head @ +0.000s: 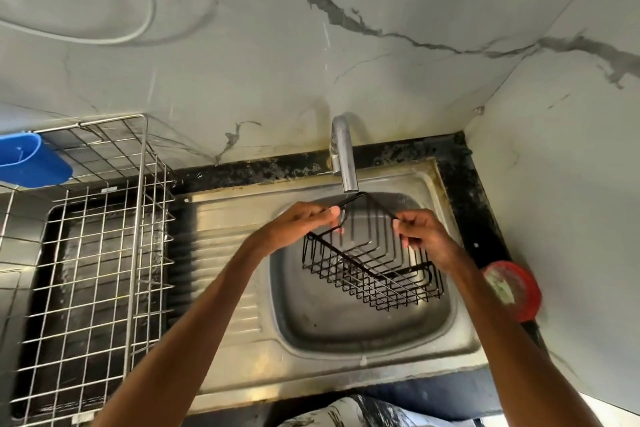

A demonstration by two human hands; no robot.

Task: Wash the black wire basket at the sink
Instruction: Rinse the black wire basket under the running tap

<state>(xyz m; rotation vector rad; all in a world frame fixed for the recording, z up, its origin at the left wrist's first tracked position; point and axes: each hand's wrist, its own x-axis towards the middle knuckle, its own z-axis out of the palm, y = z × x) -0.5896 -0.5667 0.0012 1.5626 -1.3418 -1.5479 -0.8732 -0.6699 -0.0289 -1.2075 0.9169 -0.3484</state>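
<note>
Blue tub (31, 159) runs off the left edge, steel rack (90, 270) off left and bottom. Red round thing (516, 289) at the counter's right edge: too blurred to name. Your left hand (304, 222) covers some rim of the black wire basket (374, 270).

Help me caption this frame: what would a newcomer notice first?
The black wire basket stands out, held tilted over the steel sink, just under the tap. The left hand and right hand each grip its upper rim. A big steel dish rack fills the left side.
</note>
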